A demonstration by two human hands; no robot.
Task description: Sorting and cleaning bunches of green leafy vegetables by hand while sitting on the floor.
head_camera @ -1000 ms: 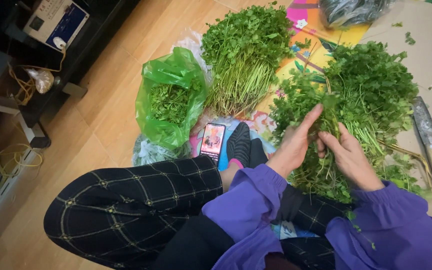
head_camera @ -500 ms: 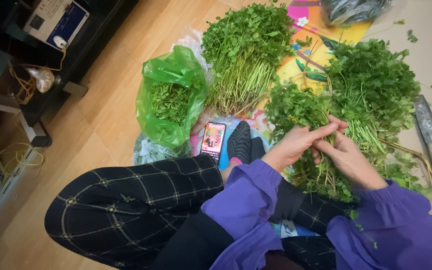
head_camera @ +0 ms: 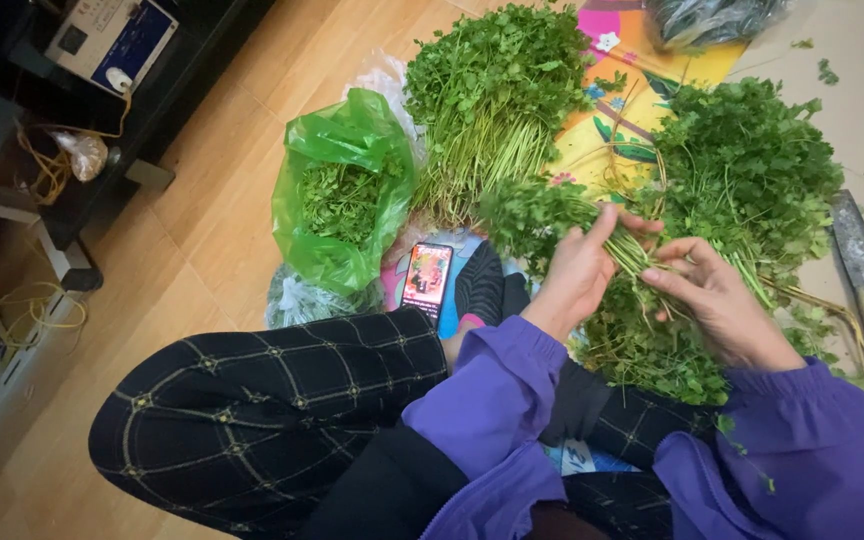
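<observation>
Since a moment ago, the small bunch of green leafy herbs (head_camera: pixel 552 215) has swung out left of the left hand (head_camera: pixel 580 275). That hand is wrapped around its stems. The right hand (head_camera: pixel 717 300) pinches the thin stems with curled fingers. Leafy tops point left, stems run right, lying almost flat. A loose hold could let stems slip into the big herb pile (head_camera: pixel 752 170) behind both hands.

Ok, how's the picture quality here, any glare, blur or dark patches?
Head view: even indoor light, soft shadows; mild sheen on the green plastic bag and wooden floor; phone screen glows bright; left hand and right hand fairly sharp; dark shelf underexposed.
</observation>
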